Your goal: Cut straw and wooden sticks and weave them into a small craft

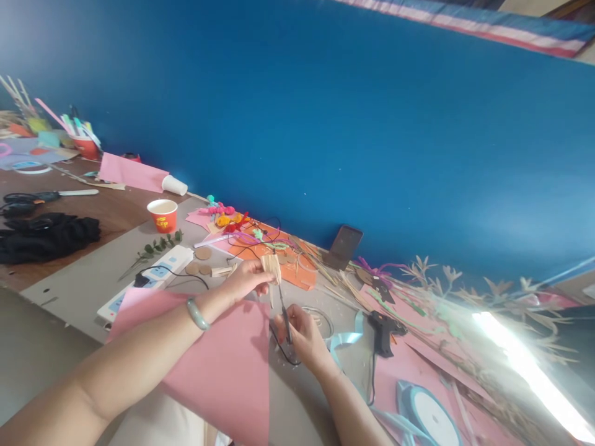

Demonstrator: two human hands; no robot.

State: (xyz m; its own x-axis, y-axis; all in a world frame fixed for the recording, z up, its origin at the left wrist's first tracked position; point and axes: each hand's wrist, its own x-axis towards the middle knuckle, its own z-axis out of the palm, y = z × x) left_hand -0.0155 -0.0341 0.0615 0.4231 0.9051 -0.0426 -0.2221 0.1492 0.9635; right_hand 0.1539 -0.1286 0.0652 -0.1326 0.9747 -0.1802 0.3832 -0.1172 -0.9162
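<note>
My left hand (246, 280) pinches a small bundle of pale straw-like strips (271, 266) above the table. A pale green bangle (198, 314) sits on that wrist. My right hand (302, 337) grips a pair of black-handled scissors (283, 310), whose blades point up at the lower end of the bundle. Both hands hover over a large pink paper sheet (223, 365) lying on a grey board (83, 279).
A black glue gun (383, 331) and light blue ribbon rolls (430, 415) lie to the right. A white power strip (149, 279), leafy sprig (158, 246), red paper cup (163, 215), dark phone (343, 246), orange paper scraps (279, 251) and dried stems (465, 291) lie along the blue wall.
</note>
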